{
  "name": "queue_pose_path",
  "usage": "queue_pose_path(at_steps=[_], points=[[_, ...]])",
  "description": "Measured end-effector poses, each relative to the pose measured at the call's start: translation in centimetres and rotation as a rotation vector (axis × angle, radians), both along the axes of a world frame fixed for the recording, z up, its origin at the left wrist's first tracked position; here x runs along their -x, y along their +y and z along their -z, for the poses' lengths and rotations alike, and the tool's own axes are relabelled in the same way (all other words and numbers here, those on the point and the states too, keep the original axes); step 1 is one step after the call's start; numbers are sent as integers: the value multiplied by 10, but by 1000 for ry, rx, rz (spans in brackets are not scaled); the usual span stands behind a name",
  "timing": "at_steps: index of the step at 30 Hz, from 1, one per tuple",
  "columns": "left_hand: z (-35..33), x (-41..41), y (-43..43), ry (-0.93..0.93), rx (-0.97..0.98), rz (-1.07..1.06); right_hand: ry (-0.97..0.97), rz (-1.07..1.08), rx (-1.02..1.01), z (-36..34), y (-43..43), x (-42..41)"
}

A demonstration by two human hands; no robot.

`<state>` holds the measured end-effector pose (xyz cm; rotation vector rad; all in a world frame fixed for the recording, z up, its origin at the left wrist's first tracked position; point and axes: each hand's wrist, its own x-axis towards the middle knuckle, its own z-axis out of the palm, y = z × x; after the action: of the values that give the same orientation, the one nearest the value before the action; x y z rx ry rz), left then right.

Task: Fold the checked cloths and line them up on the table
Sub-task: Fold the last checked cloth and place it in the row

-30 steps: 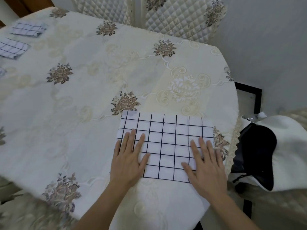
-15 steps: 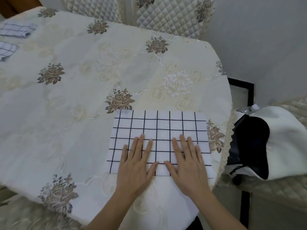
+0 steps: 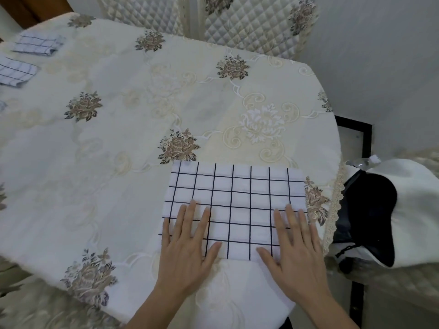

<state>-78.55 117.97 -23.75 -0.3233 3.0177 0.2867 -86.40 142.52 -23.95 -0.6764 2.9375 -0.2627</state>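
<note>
At the near right edge of a table [image 3: 114, 143]: flat hands on a checked cloth [image 3: 237, 198]

The white checked cloth, crossed by thin dark grid lines, lies flat as a wide rectangle on the table's cream floral covering, close to the rounded front edge. The left hand [image 3: 185, 250] rests palm down on the cloth's near left corner, fingers straight and slightly spread, gripping nothing. The right hand [image 3: 297, 252] rests palm down on the near right corner, fingers straight and close together, also holding nothing. The two hands are well apart, with bare cloth between them. At the table's far left lie two small folded checked cloths, the farther folded cloth [image 3: 38, 43] and the nearer folded cloth [image 3: 15, 71], near each other but not touching. Two quilted chair backs [image 3: 249, 22] stand beyond the table. To the table's right, a black-and-white fabric item [image 3: 408, 210] rests on a seat.
</note>
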Motion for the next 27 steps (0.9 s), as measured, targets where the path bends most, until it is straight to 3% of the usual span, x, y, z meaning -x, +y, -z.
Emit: queue_pose_path(at_steps=[4,9,13,21,27], points=[[-7,61,-1,97,-21,21,52,-46,94,-9,-52,40],[16,113,-23,11,26,-4,-18,27,-31,14,-63,91],[24,101,-53,10,61,-28,18,67,-96,22,-18,106],[5,78,-56,56,57,-151,-32,123,-36,7,4,105],[14,17,-27,21,36,-144,-7,-90,-23,7,0,47]])
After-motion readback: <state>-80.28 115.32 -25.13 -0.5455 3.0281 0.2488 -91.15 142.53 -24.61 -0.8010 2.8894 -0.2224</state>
